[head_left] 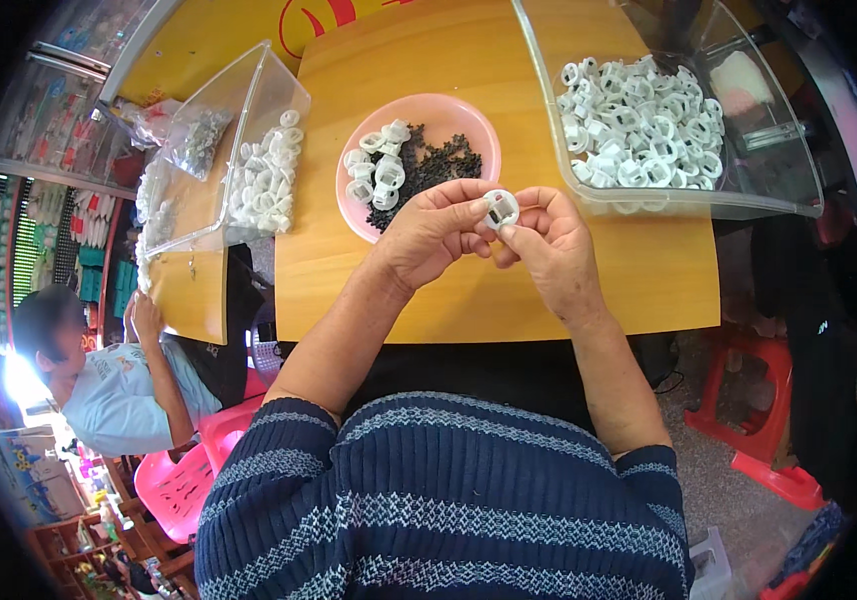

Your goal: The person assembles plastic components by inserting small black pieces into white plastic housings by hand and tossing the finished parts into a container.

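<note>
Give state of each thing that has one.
Left hand, pinching white ring part
Right hand, pinching same part
White ring part, held by both hands
Pink dish, holding white ring parts, black pieces
Right clear bin, lidless, white ring parts inside
Left clear bin, white parts inside

Fingers (pixel 463 212) partly hide the white ring (pixel 502 203); black pieces (pixel 452 160) are too small to identify.

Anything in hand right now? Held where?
Yes, a small white round part, pinched at its rim: left hand on its left side, right hand on its right and lower right.
</note>
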A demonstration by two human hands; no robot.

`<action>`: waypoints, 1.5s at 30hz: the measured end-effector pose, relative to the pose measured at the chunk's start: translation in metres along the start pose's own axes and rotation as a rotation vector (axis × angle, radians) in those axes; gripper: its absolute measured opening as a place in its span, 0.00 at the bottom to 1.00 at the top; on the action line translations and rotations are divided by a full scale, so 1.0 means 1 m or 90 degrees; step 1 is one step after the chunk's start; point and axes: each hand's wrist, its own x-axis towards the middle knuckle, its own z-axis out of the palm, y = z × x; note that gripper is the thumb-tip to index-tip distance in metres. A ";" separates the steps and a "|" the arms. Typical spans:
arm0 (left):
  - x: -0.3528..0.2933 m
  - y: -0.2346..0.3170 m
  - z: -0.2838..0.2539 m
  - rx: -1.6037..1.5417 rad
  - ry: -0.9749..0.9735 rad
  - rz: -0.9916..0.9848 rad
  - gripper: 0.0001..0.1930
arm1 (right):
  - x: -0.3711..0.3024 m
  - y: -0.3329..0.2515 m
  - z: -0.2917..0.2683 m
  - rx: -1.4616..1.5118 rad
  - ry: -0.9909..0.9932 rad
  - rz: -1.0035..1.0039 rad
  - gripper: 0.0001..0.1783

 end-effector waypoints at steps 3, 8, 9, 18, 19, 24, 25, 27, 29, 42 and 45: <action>-0.008 0.004 -0.005 -0.001 0.026 -0.004 0.12 | -0.001 -0.009 0.008 -0.441 0.001 -0.063 0.10; -0.029 0.010 -0.024 0.055 0.016 -0.014 0.11 | 0.013 -0.011 0.026 -0.813 -0.182 -0.497 0.14; -0.033 0.011 -0.028 0.069 -0.002 -0.016 0.11 | 0.013 -0.011 0.031 -0.814 -0.188 -0.499 0.14; -0.056 0.019 -0.056 0.008 -0.037 -0.017 0.09 | 0.019 -0.009 0.073 -0.948 -0.318 -0.453 0.07; -0.056 0.020 -0.058 0.007 -0.038 -0.009 0.09 | 0.020 -0.008 0.076 -0.941 -0.309 -0.456 0.07; -0.055 0.025 -0.063 -0.001 -0.053 -0.006 0.09 | 0.027 -0.007 0.085 -0.945 -0.297 -0.475 0.08; -0.054 0.028 -0.063 -0.002 -0.065 -0.009 0.09 | 0.029 -0.008 0.085 -0.950 -0.295 -0.472 0.08; -0.053 0.031 -0.064 0.001 -0.070 -0.005 0.09 | 0.033 -0.007 0.086 -0.954 -0.294 -0.469 0.08; -0.051 0.033 -0.065 0.006 -0.075 -0.001 0.09 | 0.036 -0.005 0.085 -0.946 -0.287 -0.454 0.08; -0.043 0.030 -0.069 -0.039 0.003 0.044 0.09 | 0.035 0.012 0.077 -0.745 -0.194 -0.314 0.11; -0.045 0.031 -0.069 -0.046 0.002 0.041 0.09 | 0.034 0.007 0.078 -0.741 -0.214 -0.313 0.11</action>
